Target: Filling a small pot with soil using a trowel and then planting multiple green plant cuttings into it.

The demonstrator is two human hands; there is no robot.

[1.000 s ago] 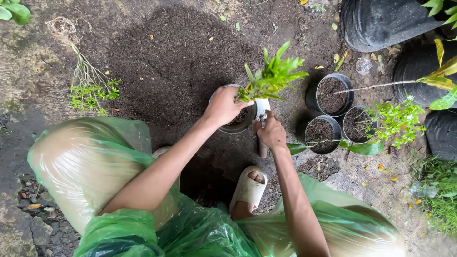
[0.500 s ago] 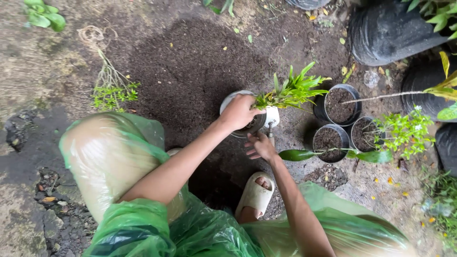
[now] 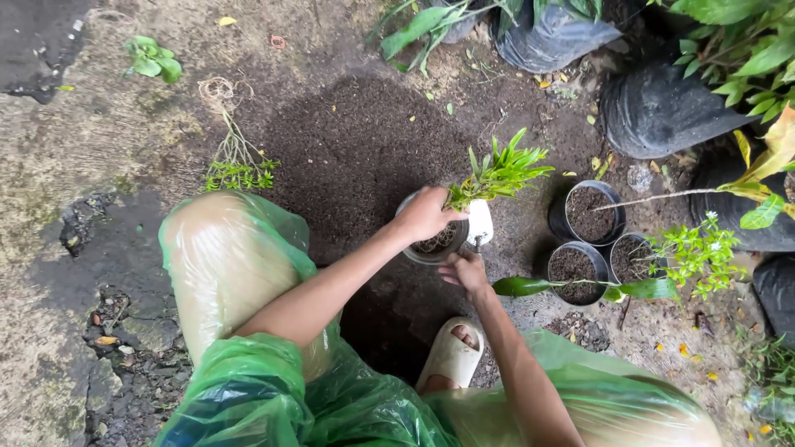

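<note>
Change: right hand (image 3: 466, 270) has let go of the trowel handle since a second ago and sits lower, at the pot's near rim; left hand has kept its hold on the plant; head view has tilted so more ground shows up top.
Foot: pale slide sandal (image 3: 451, 354) planted on the ground just below the pot, person squatting in a green plastic raincoat (image 3: 273, 389).
Right grip: fingers loosely curled, touching the pot's near rim; holding nothing that I can see, likely steadying the pot.
Left grip: left hand (image 3: 426, 213) clamped on the stem base of the green seedling (image 3: 495, 175), held roughly upright over the pot mouth, probably so the roots stay centred in the soil.
Pot: small black pot (image 3: 436, 242), part-filled with dark soil, on the ground between both hands.
Trowel: white trowel (image 3: 479, 225) leaning at the pot's right rim, blade up, touching neither hand.
Right side: three black pots (image 3: 586, 217) filled with soil, grouped close together, near the worked pot; thin cuttings with leaves lie across them.
Middle ground: dark soil heap (image 3: 356, 141) spread just beyond the pot, within reach.
Left: uprooted plant (image 3: 236, 165) lying flat on the ground, well apart.
Far edge: big black grow bags (image 3: 662, 103) with leafy plants along the top right.
</note>
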